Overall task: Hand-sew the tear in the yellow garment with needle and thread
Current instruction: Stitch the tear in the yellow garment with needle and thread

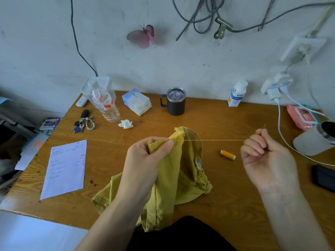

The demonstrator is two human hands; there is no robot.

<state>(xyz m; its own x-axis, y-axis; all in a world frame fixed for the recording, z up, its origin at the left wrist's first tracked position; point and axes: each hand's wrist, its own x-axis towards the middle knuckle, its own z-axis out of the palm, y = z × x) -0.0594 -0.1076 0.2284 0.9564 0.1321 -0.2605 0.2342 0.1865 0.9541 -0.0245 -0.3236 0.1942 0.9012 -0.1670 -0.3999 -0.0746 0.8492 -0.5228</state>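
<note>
Bare table [226, 187] between garment [174, 171] and right hand [268, 156], only thread spool [227, 154] there. Taut thread [213, 140] spans gap. Phone [324, 178], cable [290, 145], canister [315, 140] crowd right edge.

The wooden table [217, 187] in front of me is carrying everything. The yellow garment [174, 178] is lying bunched at the near middle and hanging over the near edge, with an orange thread spool [227, 154] lying just to its right. A sheet of paper [65, 169] is lying at the near left. Beyond it, keys [81, 124], a tilted water bottle [106, 105] and a crumpled tissue [125, 123] are sitting. A tissue pack [136, 102], a lidded dark mug [175, 102] and a white bottle [237, 94] are standing along the far edge. At the right, a pink wipes pack [301, 116], a white flask [313, 140] and a black phone [324, 176] are resting.
</note>
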